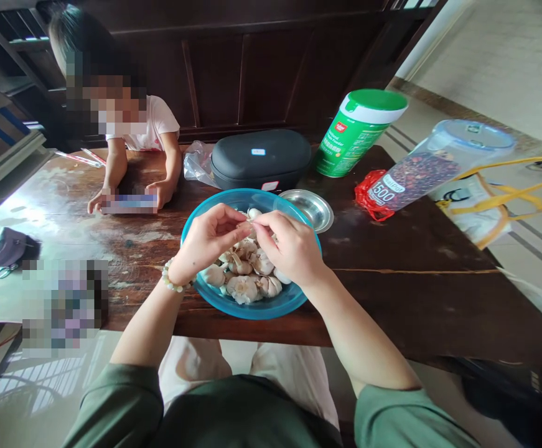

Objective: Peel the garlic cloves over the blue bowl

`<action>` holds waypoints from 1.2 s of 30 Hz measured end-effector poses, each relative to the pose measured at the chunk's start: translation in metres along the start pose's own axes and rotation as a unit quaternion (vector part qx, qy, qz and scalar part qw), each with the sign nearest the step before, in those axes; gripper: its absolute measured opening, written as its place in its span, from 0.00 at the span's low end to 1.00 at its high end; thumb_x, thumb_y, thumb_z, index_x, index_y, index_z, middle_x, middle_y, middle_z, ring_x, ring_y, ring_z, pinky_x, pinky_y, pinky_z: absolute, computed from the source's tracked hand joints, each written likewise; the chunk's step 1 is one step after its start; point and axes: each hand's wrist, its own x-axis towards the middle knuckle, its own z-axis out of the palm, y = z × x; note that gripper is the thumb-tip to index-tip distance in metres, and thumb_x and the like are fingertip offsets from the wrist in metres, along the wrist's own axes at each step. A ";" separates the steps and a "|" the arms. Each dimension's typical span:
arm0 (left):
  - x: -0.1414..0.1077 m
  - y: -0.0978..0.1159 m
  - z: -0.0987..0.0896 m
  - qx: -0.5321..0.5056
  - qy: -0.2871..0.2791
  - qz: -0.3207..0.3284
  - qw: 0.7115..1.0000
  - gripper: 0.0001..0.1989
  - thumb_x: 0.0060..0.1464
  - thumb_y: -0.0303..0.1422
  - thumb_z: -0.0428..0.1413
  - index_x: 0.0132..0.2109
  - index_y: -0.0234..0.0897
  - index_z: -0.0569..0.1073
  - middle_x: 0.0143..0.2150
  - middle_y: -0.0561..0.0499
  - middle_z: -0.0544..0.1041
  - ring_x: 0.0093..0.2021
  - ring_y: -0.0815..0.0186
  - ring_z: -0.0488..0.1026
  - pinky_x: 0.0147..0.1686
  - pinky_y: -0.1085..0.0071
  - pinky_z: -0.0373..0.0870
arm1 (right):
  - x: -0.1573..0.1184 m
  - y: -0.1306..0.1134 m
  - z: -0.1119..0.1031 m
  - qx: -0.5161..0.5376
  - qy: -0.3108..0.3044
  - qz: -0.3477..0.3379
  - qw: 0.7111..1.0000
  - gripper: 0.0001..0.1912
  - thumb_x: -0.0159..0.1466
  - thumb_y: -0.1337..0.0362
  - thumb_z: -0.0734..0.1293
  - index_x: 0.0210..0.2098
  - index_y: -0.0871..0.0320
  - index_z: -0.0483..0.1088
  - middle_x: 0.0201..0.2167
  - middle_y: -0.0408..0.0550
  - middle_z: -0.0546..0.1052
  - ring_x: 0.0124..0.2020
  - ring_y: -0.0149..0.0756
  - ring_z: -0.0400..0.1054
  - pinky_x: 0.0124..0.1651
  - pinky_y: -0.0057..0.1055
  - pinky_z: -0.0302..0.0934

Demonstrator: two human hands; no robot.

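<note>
- Olive-green top [233, 414] and sleeves are worn by the person at the bottom edge of the frame, with pale trousers [289, 376] seen just beyond.
- Dark wooden table [406, 305] is spread across the middle of the frame, its left part washed by glare.
- Seated person [144, 124] is placed at the upper left, across the table; a blurred phone [128, 202] is touched by both of that person's hands.
- Blue plastic bowl [252, 309] is set at lower centre, directly below the person's hands, and is filled with garlic bulbs [242, 289].
- Left hand [210, 239] and right hand [292, 249] are held over the bowl, fingers closed in a pinch on a garlic clove [252, 227], which is partly hidden.
- Beaded bracelet [172, 278] is worn on the left wrist.
- Dark grey zip case [261, 158], a green canister [357, 134] and a clear jar of dried red pieces [420, 171] are lined up beyond the bowl.
- Steel dish [310, 208] is placed just behind the bowl's rim, to the right.
</note>
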 end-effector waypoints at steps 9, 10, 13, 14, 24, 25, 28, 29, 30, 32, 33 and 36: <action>0.000 0.002 -0.003 -0.075 -0.027 -0.023 0.997 0.14 0.46 0.33 0.66 0.38 0.29 0.74 0.37 0.48 0.79 0.37 0.69 0.76 0.41 0.73 0.74 | 0.001 -0.005 -0.002 0.012 0.024 -0.010 1.000 0.05 0.64 0.73 0.63 0.34 0.56 0.65 0.25 0.41 0.75 0.25 0.29 0.69 0.31 0.26 0.63; 0.000 0.003 -0.003 -0.081 -0.027 -0.028 0.996 0.14 0.46 0.33 0.66 0.38 0.29 0.74 0.37 0.48 0.78 0.38 0.68 0.76 0.42 0.72 0.74 | 0.001 -0.005 -0.003 0.024 0.027 -0.001 0.999 0.05 0.64 0.72 0.63 0.34 0.56 0.65 0.26 0.41 0.75 0.25 0.29 0.70 0.31 0.25 0.63; 0.000 0.005 -0.004 -0.083 -0.041 -0.040 0.995 0.16 0.49 0.33 0.64 0.45 0.30 0.75 0.40 0.47 0.79 0.38 0.68 0.76 0.42 0.72 0.74 | 0.001 -0.004 -0.004 0.053 0.030 0.026 0.998 0.04 0.65 0.70 0.63 0.35 0.56 0.66 0.27 0.41 0.76 0.26 0.28 0.70 0.31 0.24 0.64; -0.001 0.005 -0.005 -0.079 -0.052 -0.047 0.994 0.18 0.50 0.33 0.63 0.48 0.31 0.74 0.41 0.47 0.79 0.38 0.68 0.76 0.41 0.72 0.74 | 0.000 -0.004 -0.004 0.059 0.027 0.033 0.997 0.03 0.65 0.70 0.63 0.35 0.56 0.67 0.28 0.41 0.77 0.27 0.28 0.71 0.31 0.24 0.64; -0.001 0.001 -0.008 -0.096 -0.124 -0.083 0.984 0.15 0.53 0.33 0.61 0.46 0.32 0.72 0.40 0.48 0.79 0.36 0.70 0.77 0.39 0.74 0.75 | 0.000 -0.004 -0.005 0.074 0.026 0.052 0.996 0.04 0.65 0.70 0.63 0.35 0.55 0.67 0.29 0.41 0.78 0.27 0.29 0.71 0.32 0.25 0.65; -0.001 0.002 -0.009 -0.108 -0.127 -0.092 0.982 0.14 0.53 0.33 0.61 0.45 0.31 0.72 0.39 0.48 0.79 0.35 0.69 0.77 0.39 0.73 0.75 | 0.000 -0.003 -0.005 0.073 0.029 0.061 0.995 0.04 0.65 0.70 0.63 0.34 0.56 0.67 0.29 0.41 0.78 0.27 0.29 0.71 0.32 0.25 0.65; 0.000 0.005 -0.010 -0.141 -0.113 -0.106 0.978 0.14 0.51 0.33 0.62 0.43 0.31 0.72 0.35 0.47 0.80 0.34 0.67 0.78 0.37 0.73 0.75 | 0.001 0.000 -0.004 0.080 0.035 0.088 0.992 0.04 0.65 0.69 0.63 0.33 0.56 0.68 0.28 0.42 0.77 0.26 0.29 0.70 0.31 0.26 0.65; 0.000 0.006 -0.010 -0.145 -0.103 -0.105 0.978 0.14 0.51 0.33 0.63 0.42 0.31 0.71 0.35 0.48 0.80 0.34 0.67 0.79 0.36 0.73 0.75 | 0.001 0.001 -0.004 0.083 0.032 0.092 0.992 0.04 0.64 0.69 0.63 0.33 0.56 0.68 0.27 0.42 0.77 0.26 0.29 0.70 0.30 0.26 0.64; 0.000 0.006 -0.010 -0.145 -0.093 -0.103 0.980 0.14 0.51 0.33 0.63 0.42 0.31 0.71 0.34 0.48 0.80 0.34 0.66 0.79 0.35 0.74 0.74 | 0.001 0.001 -0.004 0.086 0.027 0.091 0.992 0.04 0.64 0.69 0.63 0.33 0.57 0.68 0.27 0.42 0.77 0.26 0.30 0.70 0.30 0.26 0.65; 0.001 0.007 -0.010 -0.138 -0.076 -0.103 0.982 0.14 0.50 0.33 0.63 0.41 0.32 0.70 0.34 0.49 0.80 0.34 0.67 0.79 0.34 0.75 0.74 | 0.001 0.001 -0.003 0.091 0.014 0.075 0.993 0.03 0.63 0.70 0.64 0.34 0.57 0.69 0.28 0.44 0.77 0.27 0.31 0.71 0.31 0.27 0.65; 0.001 0.007 -0.009 -0.131 -0.070 -0.104 0.983 0.14 0.50 0.34 0.63 0.41 0.32 0.70 0.33 0.49 0.80 0.34 0.67 0.79 0.34 0.75 0.74 | 0.002 0.001 -0.003 0.095 0.009 0.065 0.993 0.03 0.63 0.70 0.64 0.36 0.57 0.69 0.30 0.45 0.76 0.28 0.32 0.71 0.32 0.28 0.66; 0.001 0.007 -0.008 -0.106 -0.057 -0.105 0.987 0.15 0.51 0.36 0.63 0.41 0.33 0.70 0.33 0.50 0.80 0.34 0.66 0.79 0.34 0.74 0.74 | 0.002 -0.001 -0.003 0.111 0.001 0.048 0.993 0.03 0.64 0.69 0.63 0.37 0.57 0.69 0.31 0.46 0.75 0.32 0.34 0.71 0.35 0.30 0.66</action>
